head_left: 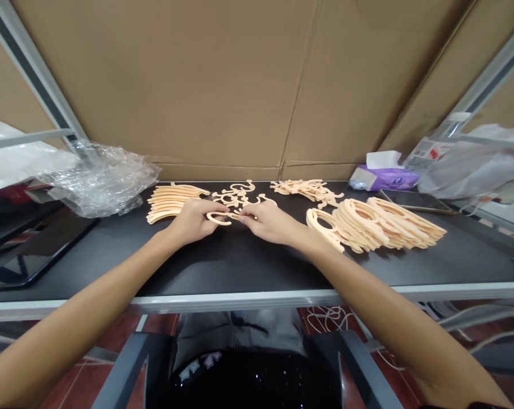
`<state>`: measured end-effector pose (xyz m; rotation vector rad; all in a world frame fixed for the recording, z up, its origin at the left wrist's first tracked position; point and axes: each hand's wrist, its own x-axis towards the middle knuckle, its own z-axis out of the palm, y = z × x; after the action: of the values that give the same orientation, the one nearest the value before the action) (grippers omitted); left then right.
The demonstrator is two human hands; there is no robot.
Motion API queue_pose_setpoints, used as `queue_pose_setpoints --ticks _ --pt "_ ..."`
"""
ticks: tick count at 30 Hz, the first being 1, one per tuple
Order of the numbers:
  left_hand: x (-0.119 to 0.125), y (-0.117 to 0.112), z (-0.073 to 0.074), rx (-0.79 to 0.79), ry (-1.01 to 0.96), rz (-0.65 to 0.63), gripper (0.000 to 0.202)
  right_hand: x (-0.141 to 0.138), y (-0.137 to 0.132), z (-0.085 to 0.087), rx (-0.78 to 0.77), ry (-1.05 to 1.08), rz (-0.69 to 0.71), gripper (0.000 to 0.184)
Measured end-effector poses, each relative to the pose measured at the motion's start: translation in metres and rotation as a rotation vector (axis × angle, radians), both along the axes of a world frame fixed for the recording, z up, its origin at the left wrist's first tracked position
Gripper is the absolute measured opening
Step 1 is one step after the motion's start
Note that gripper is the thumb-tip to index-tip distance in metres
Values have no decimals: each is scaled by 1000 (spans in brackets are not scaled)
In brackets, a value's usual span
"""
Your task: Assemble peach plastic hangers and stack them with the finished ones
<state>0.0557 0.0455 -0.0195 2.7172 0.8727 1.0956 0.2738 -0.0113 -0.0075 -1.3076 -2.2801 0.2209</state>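
Between my two hands, above the black tabletop, is a cream-coloured curved piece shaped like an open ring. My left hand pinches it from the left. My right hand has its fingers closed at the other end of the piece; what exactly lies between those fingertips is partly hidden. Just behind the hands is a loose heap of small curled cream pieces. Beside my left hand, long curved cream strips lie in a row.
Right of my hands, flat ring-shaped cream pieces lean in an overlapping row. Behind them is a pile of thin cream pieces. A purple tissue pack and a dark tablet-like object sit back right. Clear plastic wrap lies left; cardboard stands behind.
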Motion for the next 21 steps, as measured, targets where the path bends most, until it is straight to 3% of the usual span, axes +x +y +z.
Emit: queue_pose_setpoints --ticks 9,21 --pt "-2 2 -3 171 160 -112 25 2 3 -3 6 -44 16 26" --pt "-4 3 -10 242 216 -179 28 3 -1 1 10 -305 -40 30"
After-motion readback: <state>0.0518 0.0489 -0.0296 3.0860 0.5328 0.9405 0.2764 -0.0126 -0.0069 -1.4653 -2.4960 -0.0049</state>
